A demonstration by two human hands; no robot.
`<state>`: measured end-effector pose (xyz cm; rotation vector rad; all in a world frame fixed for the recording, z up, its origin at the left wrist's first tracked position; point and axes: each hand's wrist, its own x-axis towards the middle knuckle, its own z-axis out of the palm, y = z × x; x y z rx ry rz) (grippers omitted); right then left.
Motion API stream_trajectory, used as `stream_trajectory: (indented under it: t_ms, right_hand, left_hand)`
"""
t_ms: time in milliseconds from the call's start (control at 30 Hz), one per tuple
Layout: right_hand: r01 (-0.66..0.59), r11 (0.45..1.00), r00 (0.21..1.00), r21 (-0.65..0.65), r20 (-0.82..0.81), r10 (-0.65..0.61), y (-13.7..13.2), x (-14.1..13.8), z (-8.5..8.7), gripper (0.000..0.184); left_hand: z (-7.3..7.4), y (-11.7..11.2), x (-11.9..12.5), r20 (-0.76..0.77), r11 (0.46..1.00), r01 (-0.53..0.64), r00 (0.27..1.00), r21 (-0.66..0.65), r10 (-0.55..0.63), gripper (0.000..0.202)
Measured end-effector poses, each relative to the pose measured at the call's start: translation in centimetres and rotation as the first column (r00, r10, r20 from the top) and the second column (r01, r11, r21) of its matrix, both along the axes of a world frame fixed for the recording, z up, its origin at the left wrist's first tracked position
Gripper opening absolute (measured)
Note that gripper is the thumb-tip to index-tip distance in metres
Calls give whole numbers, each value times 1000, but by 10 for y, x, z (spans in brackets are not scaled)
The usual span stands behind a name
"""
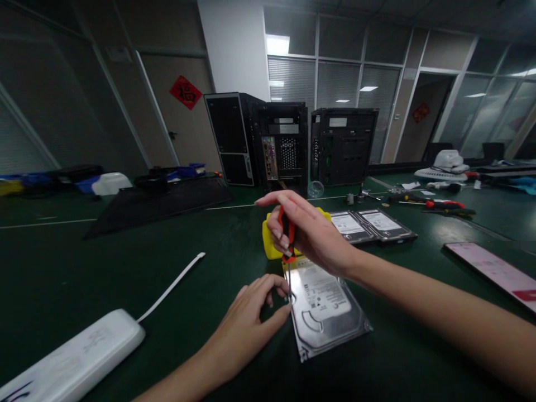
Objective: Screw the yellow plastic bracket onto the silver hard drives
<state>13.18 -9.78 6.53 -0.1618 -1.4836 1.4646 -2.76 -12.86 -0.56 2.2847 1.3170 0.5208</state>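
A silver hard drive with a white label lies flat on the green table, its far end beside a yellow object. My right hand grips the red and black handle of a screwdriver, which stands nearly upright with its shaft pointing down at the drive's left edge. Low beside that edge, my left hand has thumb and forefinger pinched close to the screwdriver's tip. Whatever lies between those fingertips is too small to make out. My right hand partly covers the yellow object.
Behind the yellow object lie two more hard drives. Computer cases stand at the back. To the right are pliers and screwdrivers and a phone. A white power strip lies front left, a black mat behind it.
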Motion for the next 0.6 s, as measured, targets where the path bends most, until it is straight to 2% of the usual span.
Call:
stream_trajectory:
  t_ms: [100, 333, 600]
  right_hand:
    - [-61, 998, 998, -16, -32, 60, -1, 0, 0, 31]
    - [-76, 996, 997, -53, -22, 75, -3, 2, 1, 18]
    - [-35, 998, 999, 51, -18, 36, -2, 2, 0, 7]
  left_hand:
    - [0, 0, 0, 4, 1000, 2, 1000, -1, -2, 21]
    - [2, -1, 0, 6, 1000, -4, 1000, -14, 4, 22]
    - [0, 0, 0, 0, 1000, -2, 1000, 0, 2, 23]
